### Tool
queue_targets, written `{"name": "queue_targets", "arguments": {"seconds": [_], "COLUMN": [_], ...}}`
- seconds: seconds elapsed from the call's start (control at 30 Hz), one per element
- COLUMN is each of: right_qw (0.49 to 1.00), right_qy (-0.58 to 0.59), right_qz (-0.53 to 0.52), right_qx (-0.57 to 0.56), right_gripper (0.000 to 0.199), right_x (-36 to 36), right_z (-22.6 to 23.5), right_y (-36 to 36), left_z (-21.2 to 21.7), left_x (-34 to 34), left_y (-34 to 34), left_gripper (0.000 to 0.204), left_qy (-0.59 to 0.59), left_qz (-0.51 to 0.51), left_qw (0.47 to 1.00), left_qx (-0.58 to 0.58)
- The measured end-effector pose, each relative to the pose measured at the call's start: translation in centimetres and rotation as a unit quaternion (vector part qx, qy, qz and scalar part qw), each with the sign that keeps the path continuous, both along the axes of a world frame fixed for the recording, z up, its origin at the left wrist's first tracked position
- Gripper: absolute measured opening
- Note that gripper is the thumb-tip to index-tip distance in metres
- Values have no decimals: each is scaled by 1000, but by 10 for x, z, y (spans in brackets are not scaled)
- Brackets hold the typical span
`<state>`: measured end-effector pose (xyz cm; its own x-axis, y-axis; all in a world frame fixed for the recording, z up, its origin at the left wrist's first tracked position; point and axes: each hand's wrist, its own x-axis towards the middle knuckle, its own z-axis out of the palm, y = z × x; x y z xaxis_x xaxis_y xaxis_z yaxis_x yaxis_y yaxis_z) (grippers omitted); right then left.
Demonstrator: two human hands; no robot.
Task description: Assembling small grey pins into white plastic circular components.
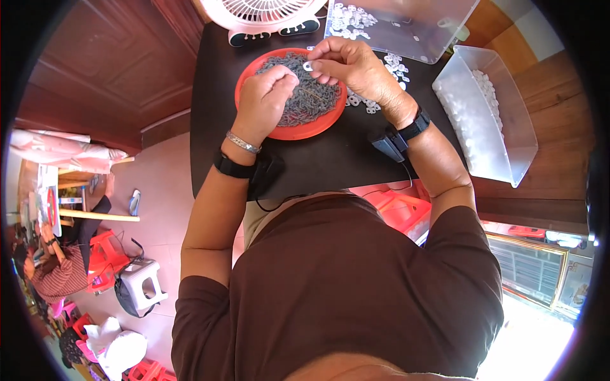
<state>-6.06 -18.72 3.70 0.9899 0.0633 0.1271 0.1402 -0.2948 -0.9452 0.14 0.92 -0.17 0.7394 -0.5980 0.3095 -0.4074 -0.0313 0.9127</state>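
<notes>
Pinching Small Parts Over the Red Plate

Holding a small white ring (pixel 307 66) between the fingertips of your right hand (pixel 359 66), you have it just above the red plate (pixel 304 132), which is heaped with thin grey pieces (pixel 311 95). Your left hand (pixel 265 95) is curled nearly closed over that heap, fingertips down among the grey pieces (whether it has actually gripped one, I cannot tell). More white rings (pixel 372 105) lie scattered on the black table (pixel 330 159) just beside the plate, near your right wrist.

Watch that wrist: a sweep sideways could likely brush the loose rings off the table edge. The ring you hold is tiny and only lightly pinched, so a slip would probably drop it into the grey heap, where it would be hard to find. The fan (pixel 267 16) stands close behind the plate and might stir light pieces.
</notes>
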Motion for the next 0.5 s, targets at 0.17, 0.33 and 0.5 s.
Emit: {"name": "queue_targets", "arguments": {"seconds": [0.17, 0.33, 0.5], "right_qw": [890, 879, 934], "right_qy": [-108, -72, 41], "right_qz": [-160, -152, -44], "right_qx": [-413, -447, -351], "right_gripper": [16, 18, 18], "right_x": [-6, -19, -38], "right_z": [1, -15, -7], "right_y": [-33, -62, -36], "left_z": [-4, -2, -7], "left_x": [8, 6, 11], "left_y": [7, 3, 5], "left_gripper": [21, 22, 21], "left_qy": [-19, -12, -4], "left_qz": [41, 24, 27], "left_qw": [999, 999, 997], "left_qx": [25, 39, 74]}}
